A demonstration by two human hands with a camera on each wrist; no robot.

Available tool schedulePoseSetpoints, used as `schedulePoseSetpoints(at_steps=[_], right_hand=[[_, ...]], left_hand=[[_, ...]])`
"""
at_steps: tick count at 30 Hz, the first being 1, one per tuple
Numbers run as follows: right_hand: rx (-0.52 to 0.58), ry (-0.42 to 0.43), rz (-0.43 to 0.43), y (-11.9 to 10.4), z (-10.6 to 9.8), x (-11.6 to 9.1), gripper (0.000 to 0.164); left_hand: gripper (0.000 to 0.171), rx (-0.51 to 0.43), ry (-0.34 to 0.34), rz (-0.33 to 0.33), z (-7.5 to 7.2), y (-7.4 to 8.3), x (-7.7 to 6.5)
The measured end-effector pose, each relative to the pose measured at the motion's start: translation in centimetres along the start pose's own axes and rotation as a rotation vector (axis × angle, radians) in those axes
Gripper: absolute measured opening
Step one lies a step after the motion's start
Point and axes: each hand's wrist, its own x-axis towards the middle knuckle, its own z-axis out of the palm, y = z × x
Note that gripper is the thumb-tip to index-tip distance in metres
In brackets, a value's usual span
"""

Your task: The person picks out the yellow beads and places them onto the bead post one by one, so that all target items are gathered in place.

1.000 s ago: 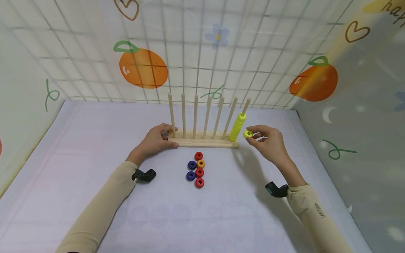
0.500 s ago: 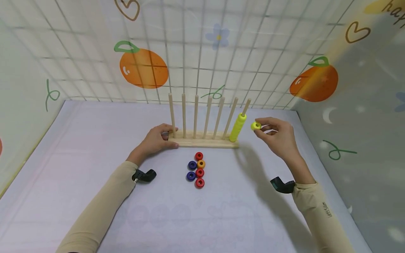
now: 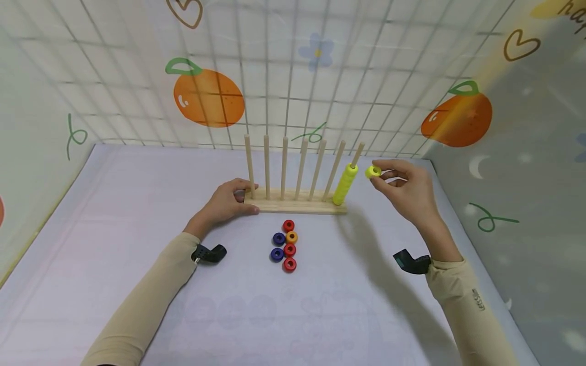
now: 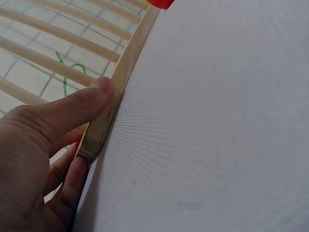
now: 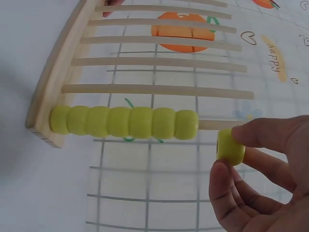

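Observation:
A wooden peg rack (image 3: 297, 204) with several upright pegs stands on the table. Its rightmost peg carries a stack of yellow beads (image 3: 345, 184), with the bare peg tip showing above. My left hand (image 3: 225, 201) grips the left end of the base; in the left wrist view its thumb (image 4: 79, 101) lies along the front edge. Between thumb and fingertips, my right hand (image 3: 405, 189) pinches a single yellow bead (image 5: 231, 147), raised to the right of the stacked peg. In the right wrist view this bead is beside the upper part of that peg, its hole facing sideways.
In front of the rack lie several loose beads: red ones such as a red bead (image 3: 289, 265), blue ones such as a blue bead (image 3: 276, 254), and one orange bead (image 3: 291, 237). A patterned curtain over a wire grid (image 3: 274, 76) rises behind the table.
My right hand has lifted the yellow bead up and slightly right, from beside the stack to near the peg's upper part. The left hand and the rack have stayed put.

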Motion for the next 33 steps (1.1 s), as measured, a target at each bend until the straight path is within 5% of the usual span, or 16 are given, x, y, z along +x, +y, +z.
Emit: schedulePoseSetpoints(at_steps=[7, 21, 33], right_hand=[[0.077, 0.046, -0.057, -1.4, -0.7, 0.9, 0.03], [0.059, 0.064, -0.126, -3.6, -1.2, 3.0, 0.031], [0.012, 0.014, -0.078, -4.4, -0.6, 4.0, 0.03]], left_hand=[[0.068, -0.003, 0.001, -0.004, -0.1, 0.0, 0.0], [0.068, -0.018, -0.005, -0.01, -0.2, 0.0, -0.1], [0.069, -0.034, -0.009, -0.008, -0.1, -0.3, 0.1]])
